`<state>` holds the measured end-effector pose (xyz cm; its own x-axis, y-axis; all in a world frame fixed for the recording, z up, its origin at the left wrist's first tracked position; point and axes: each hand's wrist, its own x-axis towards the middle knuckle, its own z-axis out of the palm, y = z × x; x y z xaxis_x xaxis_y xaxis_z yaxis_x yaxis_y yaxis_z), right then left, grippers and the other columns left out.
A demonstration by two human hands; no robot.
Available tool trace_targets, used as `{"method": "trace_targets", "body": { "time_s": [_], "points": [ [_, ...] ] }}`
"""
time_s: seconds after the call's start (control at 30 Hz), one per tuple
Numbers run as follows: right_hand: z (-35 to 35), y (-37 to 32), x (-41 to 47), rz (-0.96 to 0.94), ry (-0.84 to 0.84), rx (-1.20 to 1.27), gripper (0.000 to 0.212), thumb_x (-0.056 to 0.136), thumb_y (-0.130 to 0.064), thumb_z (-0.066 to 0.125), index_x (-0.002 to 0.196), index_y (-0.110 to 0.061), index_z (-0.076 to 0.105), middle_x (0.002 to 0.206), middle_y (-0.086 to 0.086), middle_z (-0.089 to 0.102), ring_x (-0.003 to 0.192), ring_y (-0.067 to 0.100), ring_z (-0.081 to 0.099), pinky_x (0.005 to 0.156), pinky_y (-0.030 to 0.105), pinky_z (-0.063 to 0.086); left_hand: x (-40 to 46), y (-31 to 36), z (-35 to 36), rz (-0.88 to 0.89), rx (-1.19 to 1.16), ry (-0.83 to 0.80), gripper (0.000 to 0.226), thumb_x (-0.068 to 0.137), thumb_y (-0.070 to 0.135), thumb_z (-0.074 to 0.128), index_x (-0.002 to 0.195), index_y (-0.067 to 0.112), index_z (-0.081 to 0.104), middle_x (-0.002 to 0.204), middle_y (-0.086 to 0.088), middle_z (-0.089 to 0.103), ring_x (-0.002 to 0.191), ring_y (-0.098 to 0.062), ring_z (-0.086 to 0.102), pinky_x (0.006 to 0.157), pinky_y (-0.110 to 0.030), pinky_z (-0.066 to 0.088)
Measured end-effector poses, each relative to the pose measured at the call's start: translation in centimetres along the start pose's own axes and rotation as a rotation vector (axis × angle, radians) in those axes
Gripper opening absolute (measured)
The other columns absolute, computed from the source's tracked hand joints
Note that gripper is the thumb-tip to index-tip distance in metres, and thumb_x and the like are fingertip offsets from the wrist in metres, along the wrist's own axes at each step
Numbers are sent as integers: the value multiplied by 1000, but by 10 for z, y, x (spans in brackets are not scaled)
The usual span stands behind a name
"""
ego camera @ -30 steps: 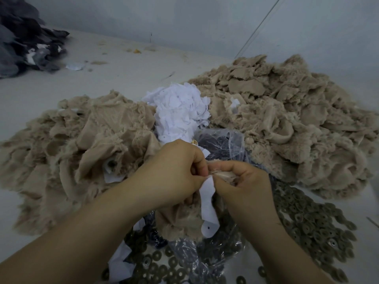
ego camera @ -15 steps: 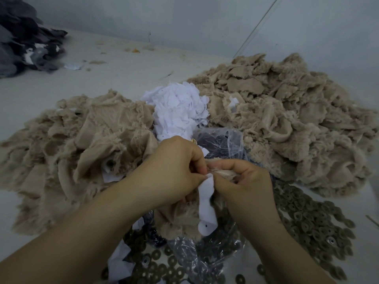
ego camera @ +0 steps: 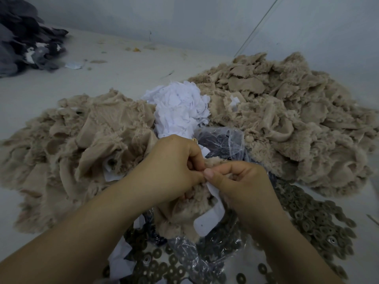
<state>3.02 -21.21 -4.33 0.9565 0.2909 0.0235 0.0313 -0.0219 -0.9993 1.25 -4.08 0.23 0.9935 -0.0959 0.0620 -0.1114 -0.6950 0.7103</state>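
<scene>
Gripping a beige plush fabric piece (ego camera: 180, 220) from both sides, the two hands meet in the near middle of the scene. The left hand (ego camera: 174, 173) has its fingers curled round the piece's upper left edge. The right hand (ego camera: 242, 181) pinches with thumb and forefinger at the top of a white paper strip (ego camera: 209, 220), which lies against the piece and hangs down its right side. The thumb tips of the two hands are touching or very nearly so. The piece is held just above a crumpled clear plastic bag (ego camera: 227, 144) of dark parts, which spreads from beyond the hands to the near edge of the view.

A large heap of beige plush cut-outs (ego camera: 82, 144) lies to the left of the hands, and a second heap (ego camera: 287, 124) lies to the right and farther off. Between the two heaps, just beyond the left hand, sits a mound of white paper scraps (ego camera: 180, 107). Brown ring-shaped discs (ego camera: 317, 218) are strewn on the near right and under the forearms, some with a metal stud at the centre. A pile of dark grey fabric (ego camera: 24, 44) lies in the far left corner on the pale work surface (ego camera: 102, 78), with a few stray scraps near it.
</scene>
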Motion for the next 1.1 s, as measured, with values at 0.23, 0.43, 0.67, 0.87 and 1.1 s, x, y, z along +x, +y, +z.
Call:
{"method": "trace_targets", "body": {
  "time_s": [0.23,0.43,0.67,0.87,1.1],
  "points": [
    [3,-4,-2,-32,80,-25,8,81,-20,77,74,-16,78,70,14,74,67,38,71,63,55,60,-2,-7,-8,-91,-492,-105,10,78,-2,77,71,4,72,56,-22,66,43,-26,63,47,-29,55],
    [5,-8,-3,-109,147,-87,6,81,-19,78,75,-22,78,67,9,73,64,39,68,57,53,59,-1,-8,-1,-105,-634,-57,4,81,-11,70,81,-7,68,56,-23,63,42,-23,60,45,-29,53],
    [6,-10,-5,-126,167,-84,15,81,-13,78,71,-24,78,63,6,73,57,34,67,50,40,59,-3,-6,6,-126,-649,61,8,81,-15,68,79,-8,66,53,-16,61,41,-23,58,42,-28,51],
    [6,-7,-6,-117,191,-114,20,79,-7,79,68,-23,75,58,5,70,47,17,63,44,24,51,-4,-3,20,-28,-311,244,25,77,-9,72,70,14,70,64,5,68,51,-12,62,51,-24,53],
    [4,-6,-3,111,185,70,21,79,-6,78,62,-16,71,66,30,65,53,38,53,54,47,51,-20,-8,37,393,-40,478,24,74,-16,66,82,6,70,91,0,60,72,-8,57,59,-21,46]
  ]
}}
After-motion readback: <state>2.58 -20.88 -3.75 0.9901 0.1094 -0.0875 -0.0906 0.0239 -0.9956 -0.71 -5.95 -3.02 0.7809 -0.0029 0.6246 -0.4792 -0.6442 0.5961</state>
